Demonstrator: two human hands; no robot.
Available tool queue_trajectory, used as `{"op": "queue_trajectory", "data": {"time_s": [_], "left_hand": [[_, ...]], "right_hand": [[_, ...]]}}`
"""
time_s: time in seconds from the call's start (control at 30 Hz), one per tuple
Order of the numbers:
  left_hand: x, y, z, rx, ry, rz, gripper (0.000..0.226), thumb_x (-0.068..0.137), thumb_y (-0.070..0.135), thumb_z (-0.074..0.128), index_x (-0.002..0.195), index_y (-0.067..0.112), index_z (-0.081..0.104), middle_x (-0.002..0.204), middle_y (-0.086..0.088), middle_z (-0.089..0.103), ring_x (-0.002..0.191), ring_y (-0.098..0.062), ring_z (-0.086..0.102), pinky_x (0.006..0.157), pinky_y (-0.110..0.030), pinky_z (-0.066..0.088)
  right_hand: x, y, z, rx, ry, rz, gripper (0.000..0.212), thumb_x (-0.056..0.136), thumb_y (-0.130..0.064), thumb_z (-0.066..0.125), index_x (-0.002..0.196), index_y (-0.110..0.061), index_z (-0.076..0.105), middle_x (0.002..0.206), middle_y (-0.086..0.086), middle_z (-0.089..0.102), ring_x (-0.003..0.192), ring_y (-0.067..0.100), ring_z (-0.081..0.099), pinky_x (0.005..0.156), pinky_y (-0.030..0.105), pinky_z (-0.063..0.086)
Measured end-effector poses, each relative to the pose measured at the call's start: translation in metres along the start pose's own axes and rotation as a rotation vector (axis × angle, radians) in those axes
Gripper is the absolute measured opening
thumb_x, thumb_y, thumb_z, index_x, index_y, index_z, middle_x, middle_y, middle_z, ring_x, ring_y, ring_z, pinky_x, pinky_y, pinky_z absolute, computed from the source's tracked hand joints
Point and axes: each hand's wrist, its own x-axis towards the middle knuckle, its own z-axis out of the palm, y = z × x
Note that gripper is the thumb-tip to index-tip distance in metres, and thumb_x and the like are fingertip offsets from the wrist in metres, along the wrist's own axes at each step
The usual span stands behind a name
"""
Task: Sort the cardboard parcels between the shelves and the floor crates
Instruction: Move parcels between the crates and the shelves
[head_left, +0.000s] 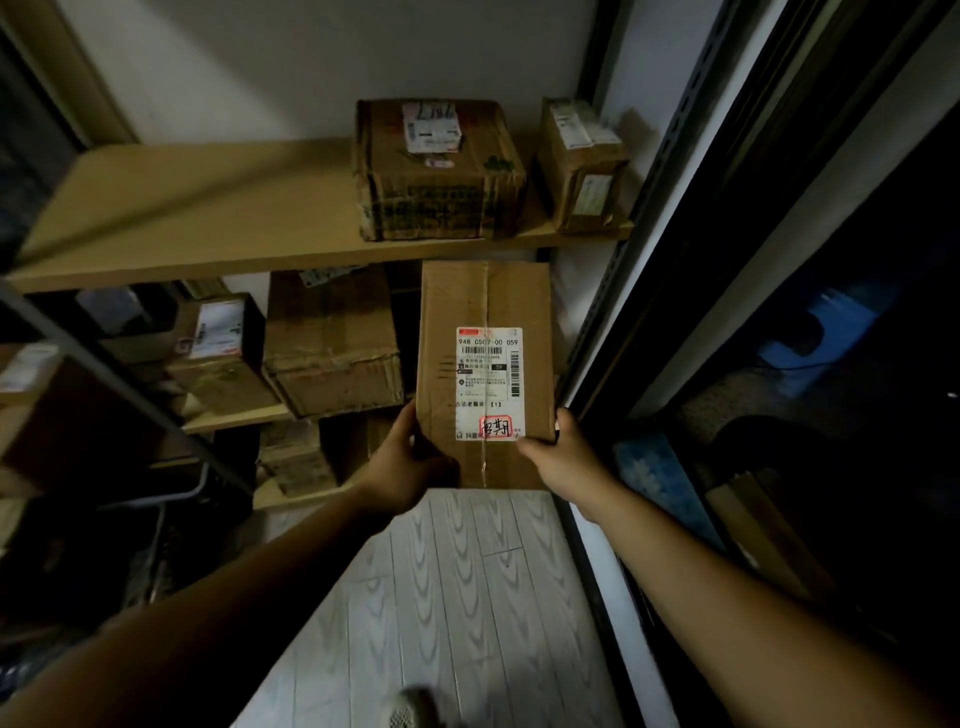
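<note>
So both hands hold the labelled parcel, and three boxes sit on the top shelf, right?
Not three: the head view shows two on the top shelf, a large box and a smaller box beside it. The left hand and right hand do hold the labelled parcel.

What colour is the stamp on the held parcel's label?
The stamp is red; the head view shows it best.
</note>
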Motion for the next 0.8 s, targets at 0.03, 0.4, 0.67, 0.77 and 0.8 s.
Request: {"op": "queue_trajectory", "data": {"time_s": [0.03,0.4,0.67,0.77,0.8], "left_hand": [[-0.008,0.001,-0.002,0.001,0.011,0.005,0.083,0.081,-0.001,0.066,0.145,0.032,0.026,0.115,0.005,0.057,0.091,-0.01,0.064,0.064,-0.022,0.056],[-0.145,0.029,-0.036,-0.108,0.258,0.137,0.084,0.08,-0.008,0.063,0.142,0.037,0.027,0.116,0.003,0.056,0.103,-0.024,0.062,0.062,-0.025,0.057],[-0.232,0.033,-0.116,-0.126,0.43,0.24,0.089,0.079,-0.004,0.067,0.145,0.039,0.026,0.135,0.0,0.051,0.119,-0.024,0.055,0.076,-0.037,0.059],[-0.264,0.028,-0.154,-0.129,0.49,0.275,0.087,0.08,-0.009,0.064,0.146,0.035,0.027,0.13,-0.001,0.055,0.116,-0.021,0.058,0.07,-0.026,0.058],[-0.272,0.025,-0.165,-0.12,0.509,0.282,0.086,0.08,-0.009,0.064,0.146,0.033,0.027,0.129,-0.001,0.055,0.115,-0.02,0.058,0.07,-0.026,0.058]], "right_hand": [[-0.007,-0.003,0.001,0.006,-0.005,-0.012,0.056,0.088,-0.025,0.063,0.138,-0.025,0.037,0.123,-0.007,0.059,0.105,0.014,0.057,0.089,0.03,0.048],[-0.118,-0.067,0.022,-0.027,-0.185,-0.245,0.057,0.092,-0.024,0.061,0.141,-0.023,0.034,0.134,-0.002,0.054,0.124,0.02,0.05,0.098,0.032,0.04],[-0.183,-0.124,0.092,-0.06,-0.273,-0.394,0.065,0.092,-0.03,0.06,0.147,-0.022,0.026,0.141,0.0,0.048,0.129,0.023,0.045,0.104,0.04,0.038],[-0.208,-0.144,0.13,-0.069,-0.302,-0.443,0.063,0.093,-0.03,0.059,0.146,-0.023,0.027,0.14,-0.003,0.048,0.128,0.021,0.045,0.099,0.032,0.036],[-0.219,-0.15,0.138,-0.067,-0.318,-0.455,0.061,0.094,-0.028,0.058,0.146,-0.021,0.027,0.138,-0.004,0.048,0.127,0.02,0.045,0.095,0.028,0.035]]}}
